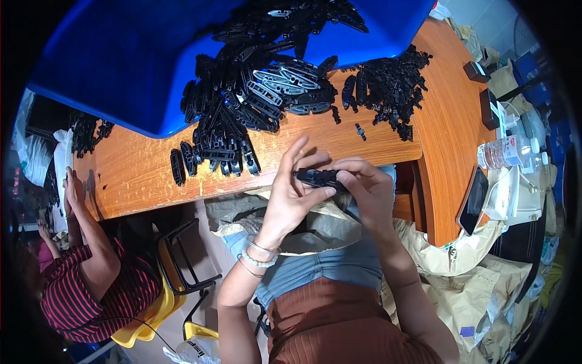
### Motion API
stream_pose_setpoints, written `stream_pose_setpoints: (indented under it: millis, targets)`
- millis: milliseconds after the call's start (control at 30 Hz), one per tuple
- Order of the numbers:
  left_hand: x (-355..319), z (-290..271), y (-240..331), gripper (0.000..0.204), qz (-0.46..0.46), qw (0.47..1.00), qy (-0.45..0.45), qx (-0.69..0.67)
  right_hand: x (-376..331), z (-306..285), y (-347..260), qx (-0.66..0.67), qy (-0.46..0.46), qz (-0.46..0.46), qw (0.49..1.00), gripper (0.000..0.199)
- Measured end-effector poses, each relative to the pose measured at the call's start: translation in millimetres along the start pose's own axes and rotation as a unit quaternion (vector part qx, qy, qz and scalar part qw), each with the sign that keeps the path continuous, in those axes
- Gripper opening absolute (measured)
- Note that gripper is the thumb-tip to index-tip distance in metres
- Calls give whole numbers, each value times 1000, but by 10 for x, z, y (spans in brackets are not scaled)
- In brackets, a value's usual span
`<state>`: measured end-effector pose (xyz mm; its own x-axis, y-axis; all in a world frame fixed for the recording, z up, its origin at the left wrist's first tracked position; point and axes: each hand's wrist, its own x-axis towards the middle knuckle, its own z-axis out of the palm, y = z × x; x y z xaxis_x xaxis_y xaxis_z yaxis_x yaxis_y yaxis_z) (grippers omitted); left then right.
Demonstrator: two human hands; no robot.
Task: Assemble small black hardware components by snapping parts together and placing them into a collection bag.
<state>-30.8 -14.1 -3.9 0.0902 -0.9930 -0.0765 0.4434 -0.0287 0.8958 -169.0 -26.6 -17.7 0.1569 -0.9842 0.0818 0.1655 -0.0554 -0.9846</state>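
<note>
Between my two hands, just past the table's front edge and above my lap, is a black plastic part, long and narrow. My left hand grips its left end, thumb along the near side and fingers raised behind. At its right end my right hand pinches with thumb and fingertips, hiding that end. Beyond my hands lies a heap of similar long black plastic parts, some with pale shiny edges. To its right spreads a pile of smaller black pieces. One small loose piece lies on the wood by itself.
A large blue bin tilts over the wooden table, parts spilling from it. At right are a phone, plastic bottles and paper sacks. A person in a striped shirt sits left, an arm on the table.
</note>
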Motion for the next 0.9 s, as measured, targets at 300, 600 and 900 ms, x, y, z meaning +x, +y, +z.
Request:
stream_pose_setpoints:
  millis: [300,600,900]
  targets:
    - [-48,-215,-13,23,-74,991,-70,91,-52,-6,-18,-241,-1,-145,960,10]
    - [-79,-233,40,20,-49,985,-72,151,-125,-72,4,-143,-56,35,987,20]
    - [114,-525,167,21,6,926,-156,344,-141,-209,101,-118,-137,50,982,21]
